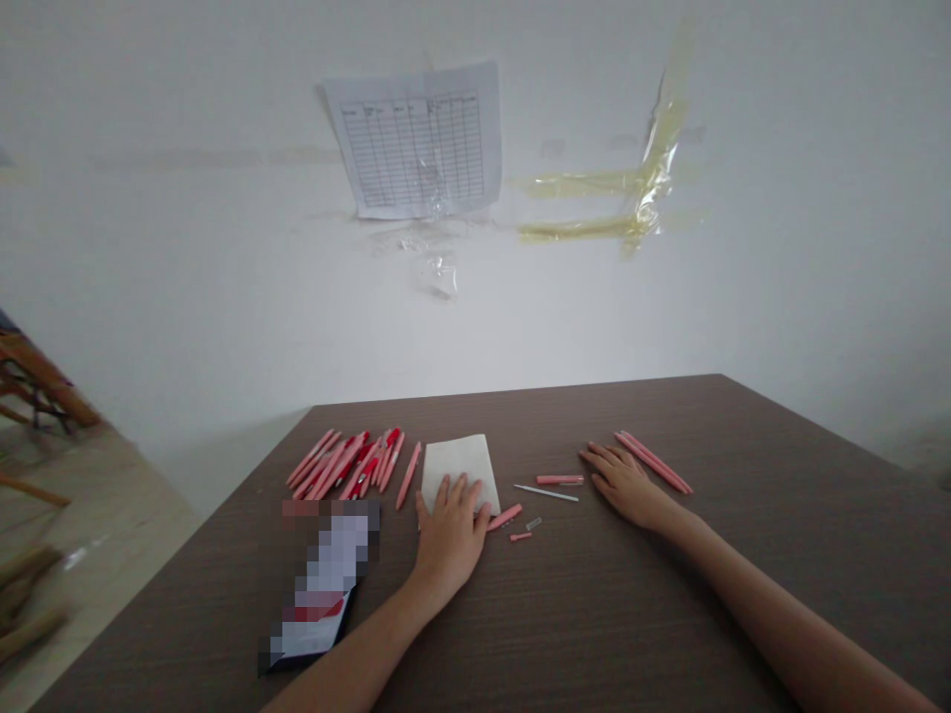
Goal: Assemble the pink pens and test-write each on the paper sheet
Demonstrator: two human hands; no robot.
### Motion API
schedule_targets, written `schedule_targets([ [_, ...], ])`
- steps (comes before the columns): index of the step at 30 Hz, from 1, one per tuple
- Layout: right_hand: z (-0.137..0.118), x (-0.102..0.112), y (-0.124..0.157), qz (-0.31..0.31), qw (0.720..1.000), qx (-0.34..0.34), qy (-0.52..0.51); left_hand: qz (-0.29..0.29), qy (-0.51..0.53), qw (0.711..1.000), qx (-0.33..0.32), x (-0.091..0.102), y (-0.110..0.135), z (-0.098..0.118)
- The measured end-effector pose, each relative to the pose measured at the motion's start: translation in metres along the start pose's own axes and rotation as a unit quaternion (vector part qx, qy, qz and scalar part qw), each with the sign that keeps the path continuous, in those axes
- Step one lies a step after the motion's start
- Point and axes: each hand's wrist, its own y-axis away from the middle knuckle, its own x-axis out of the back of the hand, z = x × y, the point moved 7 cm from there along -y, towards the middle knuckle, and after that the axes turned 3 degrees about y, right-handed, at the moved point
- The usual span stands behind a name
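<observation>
My left hand [452,530] lies with fingers spread over the lower part of a white notepad [457,458]. By its thumb is a pink pen barrel [506,517], partly hidden. Close to that are a small clear piece [533,523] and a small pink pen part [521,537]. Flat on the table, my right hand [622,482] has its fingers stretched out and holds nothing. Two pink pens [654,461] lie side by side just beyond it. Between my hands rest a pink pen part with a clip [560,480] and a thin white refill [546,492].
A heap of pink and red pens [346,465] lies at the table's left, with one pink pen [408,477] apart from it. A blurred-out dark-edged object [319,594] sits nearer me. Behind the brown table [565,614] stands a wall with a taped printed sheet [416,139].
</observation>
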Motion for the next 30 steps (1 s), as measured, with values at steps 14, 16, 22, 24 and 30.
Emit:
schedule_targets([
  [14,0.001,0.001,0.001,0.006,1.000,-0.015,0.024,-0.038,-0.016,0.999,0.008,0.002,0.000,0.004],
  [16,0.000,0.002,0.001,0.007,1.000,-0.015,0.027,-0.037,-0.017,0.999,0.008,0.001,0.000,0.003],
  [22,-0.002,0.003,0.001,0.002,0.999,-0.018,0.032,-0.028,-0.009,1.000,0.007,-0.001,-0.001,0.001],
  [24,-0.002,0.004,0.002,0.002,0.999,-0.019,0.030,-0.028,-0.003,1.000,0.008,-0.001,-0.001,0.000],
  [30,-0.004,0.012,0.001,0.016,0.999,-0.032,-0.008,0.027,0.024,0.999,-0.009,0.007,-0.002,0.003],
])
